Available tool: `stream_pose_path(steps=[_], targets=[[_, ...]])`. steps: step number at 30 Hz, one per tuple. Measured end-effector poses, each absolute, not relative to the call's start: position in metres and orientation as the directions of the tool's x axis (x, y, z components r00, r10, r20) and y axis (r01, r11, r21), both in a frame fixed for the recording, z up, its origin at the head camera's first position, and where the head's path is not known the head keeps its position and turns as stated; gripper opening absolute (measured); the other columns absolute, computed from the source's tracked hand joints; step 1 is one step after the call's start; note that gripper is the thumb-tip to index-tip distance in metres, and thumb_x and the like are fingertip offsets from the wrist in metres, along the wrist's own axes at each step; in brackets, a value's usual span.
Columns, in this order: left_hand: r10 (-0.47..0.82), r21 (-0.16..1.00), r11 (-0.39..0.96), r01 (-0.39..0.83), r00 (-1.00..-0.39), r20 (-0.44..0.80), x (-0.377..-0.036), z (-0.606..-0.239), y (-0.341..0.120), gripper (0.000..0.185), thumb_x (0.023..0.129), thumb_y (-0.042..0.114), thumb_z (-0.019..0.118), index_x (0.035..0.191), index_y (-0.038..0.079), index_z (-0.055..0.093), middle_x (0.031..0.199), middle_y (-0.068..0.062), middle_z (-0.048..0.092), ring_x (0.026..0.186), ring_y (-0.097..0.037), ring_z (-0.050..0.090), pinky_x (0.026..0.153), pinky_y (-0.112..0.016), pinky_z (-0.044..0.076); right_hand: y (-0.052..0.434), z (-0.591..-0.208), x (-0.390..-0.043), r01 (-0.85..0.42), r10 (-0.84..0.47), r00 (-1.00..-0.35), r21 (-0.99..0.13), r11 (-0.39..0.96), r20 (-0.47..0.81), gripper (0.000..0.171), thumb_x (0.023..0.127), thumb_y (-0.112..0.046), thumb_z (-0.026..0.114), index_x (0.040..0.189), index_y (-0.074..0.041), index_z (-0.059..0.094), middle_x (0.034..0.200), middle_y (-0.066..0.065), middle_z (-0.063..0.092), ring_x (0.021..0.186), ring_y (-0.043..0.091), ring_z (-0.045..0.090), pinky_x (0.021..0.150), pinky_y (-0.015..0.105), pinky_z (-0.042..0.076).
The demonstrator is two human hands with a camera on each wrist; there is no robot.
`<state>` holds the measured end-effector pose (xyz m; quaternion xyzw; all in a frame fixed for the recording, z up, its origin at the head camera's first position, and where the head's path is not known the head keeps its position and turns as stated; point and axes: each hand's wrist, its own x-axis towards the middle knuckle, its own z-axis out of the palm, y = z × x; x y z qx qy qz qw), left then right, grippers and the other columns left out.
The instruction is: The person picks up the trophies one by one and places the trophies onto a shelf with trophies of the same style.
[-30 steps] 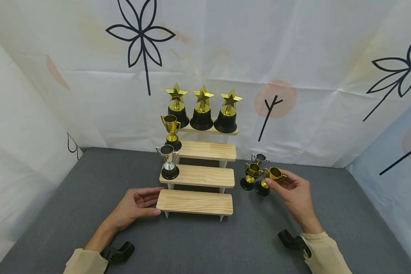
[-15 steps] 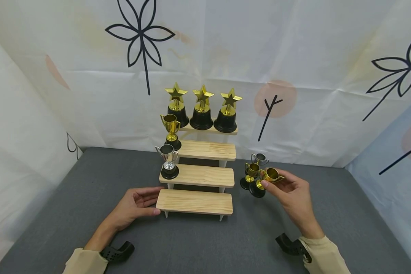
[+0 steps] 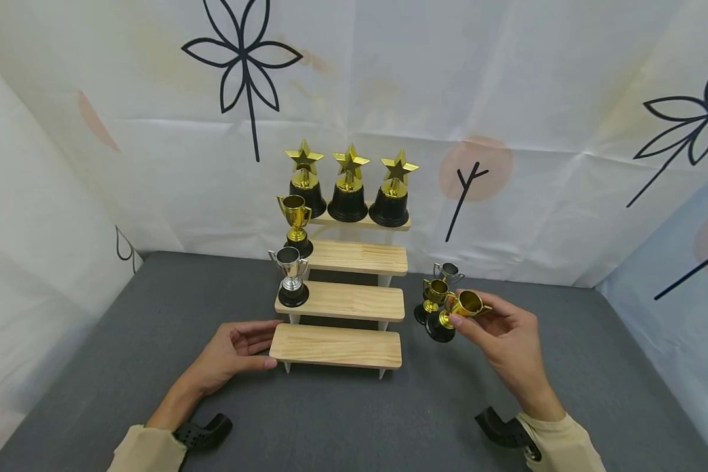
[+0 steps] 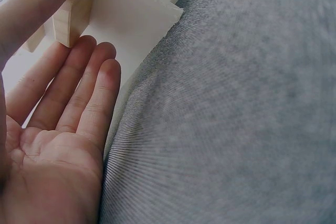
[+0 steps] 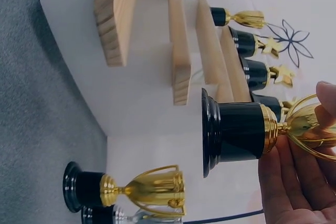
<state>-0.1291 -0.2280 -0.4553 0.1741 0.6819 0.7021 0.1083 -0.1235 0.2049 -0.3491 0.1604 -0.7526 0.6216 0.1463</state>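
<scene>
My left hand point(image 3: 227, 357) is at the left end of the lowest shelf point(image 3: 336, 345) of a stepped wooden display stand. Its fingers point(image 4: 97, 95) lie fairly straight against the shelf's end, the thumb on the other side. My right hand point(image 3: 507, 344) grips a gold trophy cup point(image 3: 467, 303) by its cup, thumb against fingers. In the right wrist view its black base point(image 5: 239, 131) hangs free, raised off the table. Close behind stand a second gold trophy cup point(image 3: 436, 292) and a silver trophy cup point(image 3: 448, 273), partly hidden, both upright on the table.
Three gold star trophies point(image 3: 349, 187) line the top shelf. Below, at the left ends of two shelves, are a gold trophy cup point(image 3: 295, 216) and a silver trophy cup point(image 3: 292, 269). Printed white cloth point(image 3: 543, 216) hangs behind the grey table point(image 3: 425, 419).
My right hand has shifted slightly left with the gold trophy cup, which has come up a little and tilted, base toward the left. The left hand stays put.
</scene>
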Motion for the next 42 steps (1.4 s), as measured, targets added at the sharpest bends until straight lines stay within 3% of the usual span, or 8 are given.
stream_pose_path(steps=[17,34,42], targets=[[0.39,0.995,-0.048,0.086,-0.916,0.098,-0.129,-0.454,-0.227,0.072,0.08,-0.008,0.08,0.141,-0.02,0.044,0.142,-0.038,0.047,0.12,-0.016,0.064,0.102,-0.033,0.054,0.196,-0.334,-0.117,-0.481,-0.124,-0.875,-0.868,0.127,0.467,0.038,0.081,0.02,0.073,0.119,0.013,0.067,0.115,0.011,0.072,0.1,0.017,0.072,0.085,0.023,0.061],[0.388,0.995,-0.051,0.087,-0.916,0.1,-0.129,-0.455,-0.228,0.071,0.08,-0.009,0.08,0.141,-0.02,0.044,0.142,-0.038,0.047,0.12,-0.016,0.064,0.101,-0.033,0.054,0.174,-0.314,-0.129,-0.532,-0.197,-0.836,-0.845,0.062,0.512,0.039,0.079,0.022,0.073,0.117,0.013,0.067,0.114,0.013,0.072,0.098,0.02,0.072,0.083,0.024,0.062],[0.392,0.994,-0.05,0.097,-0.913,0.109,-0.129,-0.456,-0.228,0.071,0.081,-0.008,0.08,0.141,-0.019,0.044,0.142,-0.038,0.047,0.12,-0.016,0.064,0.101,-0.033,0.054,0.162,-0.311,-0.139,-0.506,-0.229,-0.849,-0.857,0.098,0.476,0.037,0.083,0.014,0.075,0.12,0.011,0.067,0.113,0.01,0.072,0.098,0.021,0.072,0.085,0.026,0.062]])
